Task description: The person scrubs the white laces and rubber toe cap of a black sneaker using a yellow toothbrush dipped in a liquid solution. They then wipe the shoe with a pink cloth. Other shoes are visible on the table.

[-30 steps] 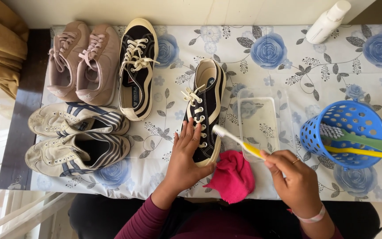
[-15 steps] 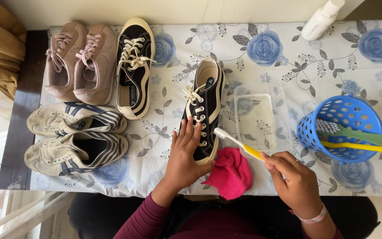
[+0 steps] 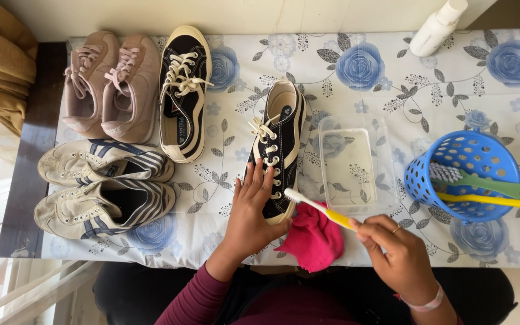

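My left hand (image 3: 250,212) lies flat on the toe of a black sneaker (image 3: 279,141) with white laces, in the middle of the table. My right hand (image 3: 397,256) grips a yellow-handled toothbrush (image 3: 319,208). Its white bristle head points at the sneaker's toe edge, right by my left fingertips. A pink cloth (image 3: 314,238) sits crumpled at the table's front edge between both hands.
A clear plastic tub (image 3: 352,165) holds water beside the sneaker. A blue perforated basket (image 3: 460,178) at right holds green and yellow brushes. The matching black sneaker (image 3: 183,91), pink shoes (image 3: 108,84) and white striped sneakers (image 3: 100,185) lie left. A white bottle (image 3: 437,25) stands far right. The floral tablecloth (image 3: 380,72) covers the table.
The toothbrush head has dropped slightly toward the sneaker's toe. My left hand stays on the shoe. The view has shifted a little.
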